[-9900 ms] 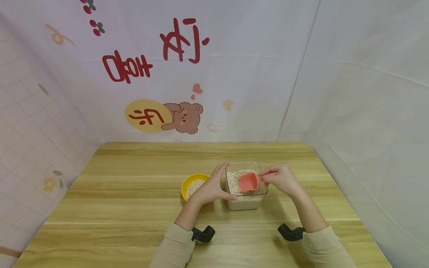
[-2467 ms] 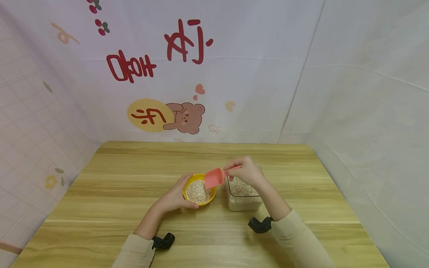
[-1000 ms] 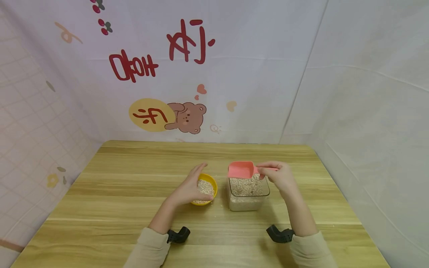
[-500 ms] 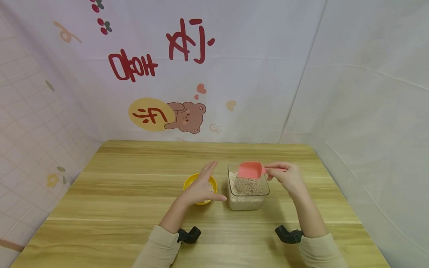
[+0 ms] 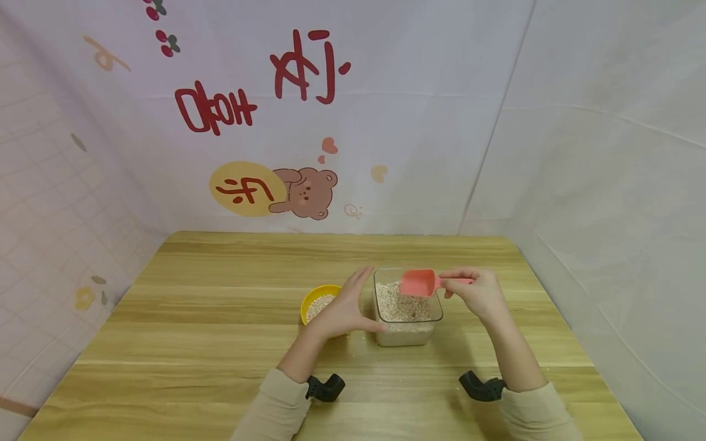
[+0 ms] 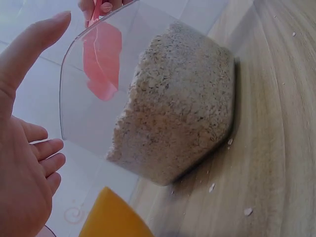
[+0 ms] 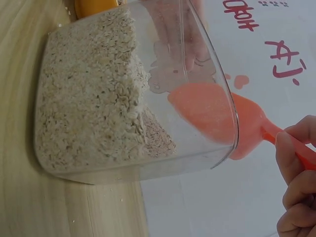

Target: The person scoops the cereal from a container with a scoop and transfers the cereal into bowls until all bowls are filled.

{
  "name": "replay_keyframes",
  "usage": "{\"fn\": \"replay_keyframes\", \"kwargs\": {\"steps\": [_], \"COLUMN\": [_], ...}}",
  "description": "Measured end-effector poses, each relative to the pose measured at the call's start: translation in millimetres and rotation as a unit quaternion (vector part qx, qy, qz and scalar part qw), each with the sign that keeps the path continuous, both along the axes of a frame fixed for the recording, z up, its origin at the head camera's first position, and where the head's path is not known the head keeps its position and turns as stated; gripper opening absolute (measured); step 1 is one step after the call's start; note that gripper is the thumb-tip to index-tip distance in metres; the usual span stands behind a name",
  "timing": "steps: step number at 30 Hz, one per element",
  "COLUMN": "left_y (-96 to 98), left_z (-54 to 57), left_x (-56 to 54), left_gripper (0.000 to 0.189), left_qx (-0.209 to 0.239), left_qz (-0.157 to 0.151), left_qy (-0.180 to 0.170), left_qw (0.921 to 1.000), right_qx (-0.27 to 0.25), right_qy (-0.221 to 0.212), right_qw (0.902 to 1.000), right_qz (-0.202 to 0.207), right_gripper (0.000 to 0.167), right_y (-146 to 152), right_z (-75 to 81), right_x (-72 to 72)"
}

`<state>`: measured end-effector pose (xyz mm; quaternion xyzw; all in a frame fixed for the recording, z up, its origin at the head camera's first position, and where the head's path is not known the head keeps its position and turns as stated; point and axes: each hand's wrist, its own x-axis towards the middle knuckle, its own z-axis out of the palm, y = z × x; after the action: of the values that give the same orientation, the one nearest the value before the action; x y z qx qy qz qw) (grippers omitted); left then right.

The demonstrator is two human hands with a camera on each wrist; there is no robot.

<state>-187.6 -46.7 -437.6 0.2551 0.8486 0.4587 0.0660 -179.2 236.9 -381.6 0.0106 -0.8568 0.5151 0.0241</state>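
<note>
A coral-pink scoop [image 5: 417, 283] is held by its handle between the thumb and fingers of my right hand [image 5: 478, 295]. Its bowl dips inside the rim of a clear square container [image 5: 405, 338], above the oats [image 5: 402, 306], and looks empty. My left hand [image 5: 343, 312] spreads thumb and fingers around the container's left side; the left wrist view shows the fingers close to the wall, and I cannot tell whether they touch. Partly hidden behind that hand is a yellow bowl [image 5: 304, 304] with oats in it.
All stands on a wood-grain table [image 5: 220, 318]. Loose oat flakes [image 6: 248, 211] lie scattered near the container. A printed white curtain [image 5: 419, 122] hangs behind the table and along both sides.
The scoop was tipped over the yellow bowl 2.5 s ago, then moved right to the container and lowered into its rim. My left hand has left the bowl and moved right to the container.
</note>
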Motion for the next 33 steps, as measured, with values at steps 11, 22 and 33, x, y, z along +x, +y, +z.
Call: {"fn": "replay_keyframes", "kwargs": {"steps": [11,22,33], "left_y": [9.9,14.1,14.3], "left_z": [-3.9,-1.4,-2.6], "left_x": [-5.6,-9.5,-11.1], "left_gripper": [0.125,0.122,0.120], "left_qx": [-0.020,-0.012,-0.008], "left_qz": [0.001,0.001,-0.002], "left_qy": [0.010,-0.015,-0.023], "left_qw": [0.9998,0.9998,0.9997], "right_qx": [0.051,0.108,0.131], "right_qy": [0.020,0.032,0.019], "right_qw": [0.9985,0.9936,0.9910], "right_qz": [-0.006,0.002,0.020], "right_gripper": [0.024,0.017,0.015], "right_y": [-2.2,-12.2,-20.8], "right_z": [6.8,12.2,4.5], "right_x": [0.5,-2.5,-13.4]}}
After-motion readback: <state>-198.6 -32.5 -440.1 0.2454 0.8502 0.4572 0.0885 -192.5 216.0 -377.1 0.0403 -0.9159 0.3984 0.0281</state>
